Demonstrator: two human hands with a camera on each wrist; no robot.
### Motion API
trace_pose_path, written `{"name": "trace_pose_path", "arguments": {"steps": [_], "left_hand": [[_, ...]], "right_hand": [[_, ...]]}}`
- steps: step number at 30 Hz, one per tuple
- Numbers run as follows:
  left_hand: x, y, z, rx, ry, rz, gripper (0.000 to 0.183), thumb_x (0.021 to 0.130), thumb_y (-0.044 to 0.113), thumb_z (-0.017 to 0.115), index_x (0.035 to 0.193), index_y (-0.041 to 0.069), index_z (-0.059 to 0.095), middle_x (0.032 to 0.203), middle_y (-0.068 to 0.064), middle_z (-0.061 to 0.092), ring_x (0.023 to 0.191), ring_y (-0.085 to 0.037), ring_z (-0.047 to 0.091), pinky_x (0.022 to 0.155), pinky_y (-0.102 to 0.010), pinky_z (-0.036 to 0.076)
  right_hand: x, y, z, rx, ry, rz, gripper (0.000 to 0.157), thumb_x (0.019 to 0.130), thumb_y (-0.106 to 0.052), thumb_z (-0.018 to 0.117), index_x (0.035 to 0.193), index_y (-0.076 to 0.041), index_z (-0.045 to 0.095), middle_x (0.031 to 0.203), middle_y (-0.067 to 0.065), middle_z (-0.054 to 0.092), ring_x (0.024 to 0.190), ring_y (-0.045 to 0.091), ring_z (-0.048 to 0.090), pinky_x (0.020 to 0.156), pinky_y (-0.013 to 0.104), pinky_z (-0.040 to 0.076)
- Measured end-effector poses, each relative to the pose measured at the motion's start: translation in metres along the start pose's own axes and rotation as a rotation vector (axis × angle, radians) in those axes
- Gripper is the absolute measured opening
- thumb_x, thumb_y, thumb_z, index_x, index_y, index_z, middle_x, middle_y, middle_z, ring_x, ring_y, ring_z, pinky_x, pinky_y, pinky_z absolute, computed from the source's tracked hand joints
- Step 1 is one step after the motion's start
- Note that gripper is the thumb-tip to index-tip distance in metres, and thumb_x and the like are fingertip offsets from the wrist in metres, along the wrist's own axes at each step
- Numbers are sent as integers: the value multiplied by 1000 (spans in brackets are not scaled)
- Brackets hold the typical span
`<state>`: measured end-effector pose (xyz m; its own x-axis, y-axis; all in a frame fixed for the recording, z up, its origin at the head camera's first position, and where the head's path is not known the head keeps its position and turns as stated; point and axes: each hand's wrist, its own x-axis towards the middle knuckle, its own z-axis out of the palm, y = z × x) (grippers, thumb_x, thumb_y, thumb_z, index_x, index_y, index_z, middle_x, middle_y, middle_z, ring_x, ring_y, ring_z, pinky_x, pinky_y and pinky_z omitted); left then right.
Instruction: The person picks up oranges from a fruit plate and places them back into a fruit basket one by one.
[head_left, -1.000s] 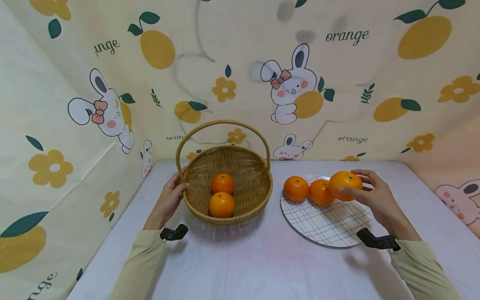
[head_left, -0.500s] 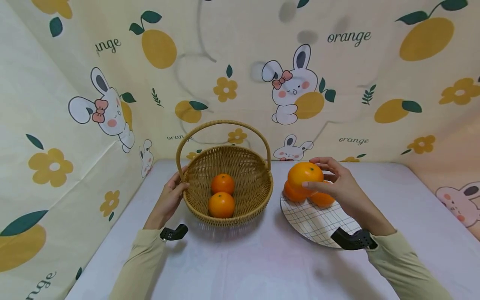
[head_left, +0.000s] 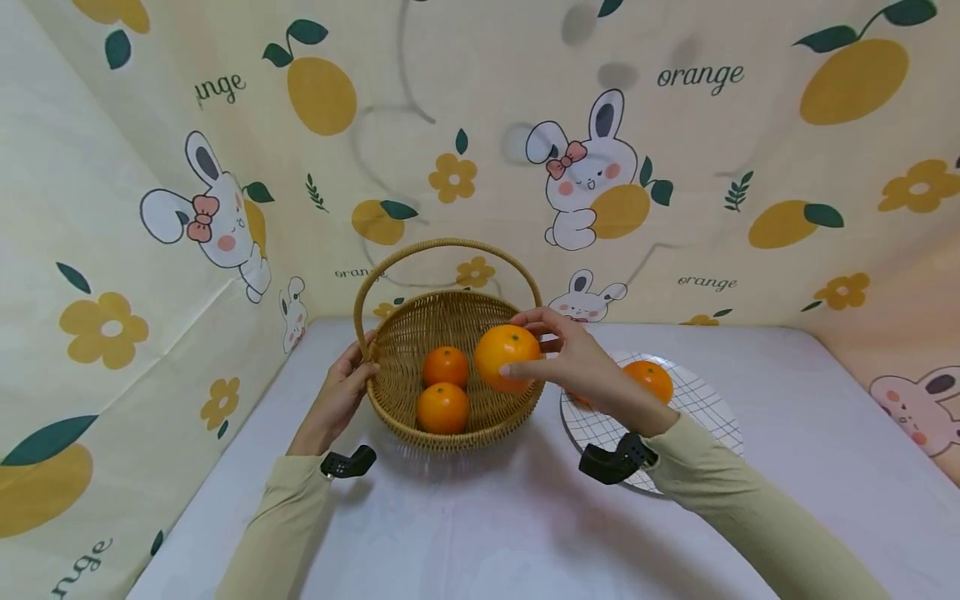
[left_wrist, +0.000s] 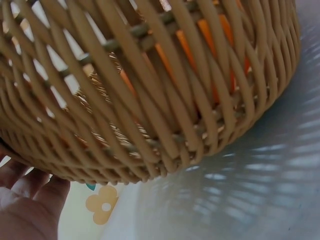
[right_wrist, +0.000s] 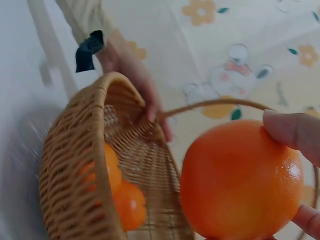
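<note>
My right hand (head_left: 573, 354) holds an orange (head_left: 508, 357) between thumb and fingers over the right side of a wicker basket (head_left: 457, 446). In the right wrist view this orange (right_wrist: 242, 180) looms large beside the basket's opening. Two more oranges lie inside the basket, one (head_left: 446, 367) behind the other (head_left: 442, 409). At the basket's left rim my left hand (head_left: 341, 392) grips the edge, thumb on the inner side. The left wrist view shows its fingers (left_wrist: 37, 190) against the woven wall (left_wrist: 150, 100).
On the right stands a round plate (head_left: 705, 408) with a grid pattern. One orange (head_left: 651, 381) on it shows well; another is mostly hidden behind my right forearm. The basket's tall handle (head_left: 450, 243) arches above its opening. A printed cloth (head_left: 480, 108) hangs behind the table (head_left: 465, 533).
My right hand has carried the orange leftward from above the plate to over the basket. The left hand and the basket have stayed where they were.
</note>
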<state>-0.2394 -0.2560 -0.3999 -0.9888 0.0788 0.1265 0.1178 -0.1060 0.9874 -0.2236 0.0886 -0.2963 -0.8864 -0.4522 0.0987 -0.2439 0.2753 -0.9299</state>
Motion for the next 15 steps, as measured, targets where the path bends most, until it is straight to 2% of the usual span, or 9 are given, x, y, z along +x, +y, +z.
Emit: {"name": "trace_pose_path", "arguments": {"steps": [5, 8, 11, 15], "left_hand": [[0, -2, -2, 36, -14, 47, 61, 96, 0, 42, 154, 5, 23, 153, -20, 23, 133, -33, 30, 103, -44, 35], [-1, -2, -2, 29, -12, 43, 60, 97, -1, 43, 154, 6, 23, 152, -21, 25, 131, -34, 31, 99, -39, 39], [-1, 0, -1, 16, -6, 23, 60, 98, -1, 42, 154, 7, 22, 152, -20, 25, 132, -33, 30, 98, -37, 38], [-1, 1, -1, 5, -4, 4, 60, 98, -3, 42, 154, 7, 21, 154, -17, 23, 134, -31, 27, 104, -42, 33]], "right_hand": [[25, -8, 18, 5, -7, 46, 57, 76, -29, 83, 125, -21, 54, 119, 7, 57, 107, 27, 53, 82, 41, 49], [41, -11, 25, -36, -14, 60, 57, 76, -33, 83, 124, -22, 54, 121, 5, 56, 106, 25, 54, 80, 39, 50], [58, -12, 31, -32, -14, 66, 57, 76, -31, 83, 124, -20, 54, 121, 7, 53, 102, 26, 55, 78, 41, 52], [77, -10, 38, -20, 18, 78, 57, 77, -27, 82, 125, -16, 53, 121, 10, 51, 97, 27, 54, 75, 40, 52]]}}
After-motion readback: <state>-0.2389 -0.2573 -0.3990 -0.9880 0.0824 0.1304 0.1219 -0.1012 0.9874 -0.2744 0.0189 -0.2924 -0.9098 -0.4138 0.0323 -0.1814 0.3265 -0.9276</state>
